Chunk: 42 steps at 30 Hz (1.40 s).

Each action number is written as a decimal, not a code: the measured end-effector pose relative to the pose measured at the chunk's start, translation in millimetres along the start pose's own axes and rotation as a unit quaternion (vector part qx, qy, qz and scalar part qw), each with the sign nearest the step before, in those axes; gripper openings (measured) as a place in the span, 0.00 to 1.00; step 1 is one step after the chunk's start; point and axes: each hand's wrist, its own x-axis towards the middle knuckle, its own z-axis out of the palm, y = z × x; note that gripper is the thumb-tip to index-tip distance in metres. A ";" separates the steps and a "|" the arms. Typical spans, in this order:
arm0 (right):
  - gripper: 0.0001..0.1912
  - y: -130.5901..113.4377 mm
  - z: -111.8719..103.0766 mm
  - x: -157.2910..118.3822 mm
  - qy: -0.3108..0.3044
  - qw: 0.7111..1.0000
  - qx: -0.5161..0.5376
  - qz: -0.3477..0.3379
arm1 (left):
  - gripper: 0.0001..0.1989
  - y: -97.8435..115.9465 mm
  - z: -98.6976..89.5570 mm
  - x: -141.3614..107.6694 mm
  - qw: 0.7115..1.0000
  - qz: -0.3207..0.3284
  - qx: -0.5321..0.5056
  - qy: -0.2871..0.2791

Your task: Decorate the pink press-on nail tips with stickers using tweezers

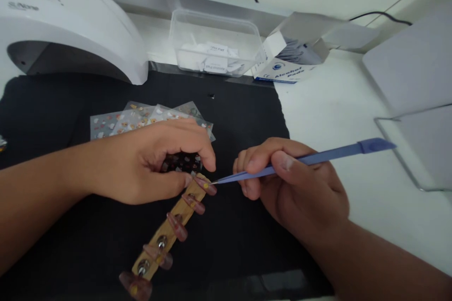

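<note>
Blue tweezers (318, 156) are pinched in my right hand (296, 178), their fine tip at the yellow spot on the topmost brown false nail (211, 189). Several such nails stand along a wooden strip (183, 207) with round metal mounts, which slants across the black mat. My left hand (169, 160) is curved over the strip's upper end; its thumb tip rests at the top nail and its index finger is bent, apart from the thumb. Its other fingers are hidden. Clear sticker sheets (106, 124) lie fanned out behind my left hand.
A white nail lamp (70, 23) stands at the back left. Behind the black mat (243, 113) are a clear plastic box (215, 30) with packets and an open alcohol pad box (289, 68). A white panel and metal frame (406, 150) are at the right.
</note>
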 end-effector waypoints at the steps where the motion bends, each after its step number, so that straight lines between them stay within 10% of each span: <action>1: 0.13 0.1 -0.1 -0.1 -0.002 1.000 0.001 0.000 | 0.11 0.4 0.1 0.1 1.000 0.000 0.000 0.000; 42: 0.12 -1.3 -1.3 -0.9 0.001 1.000 -0.016 0.005 | 0.06 5.8 7.9 1.9 0.999 0.008 0.026 0.019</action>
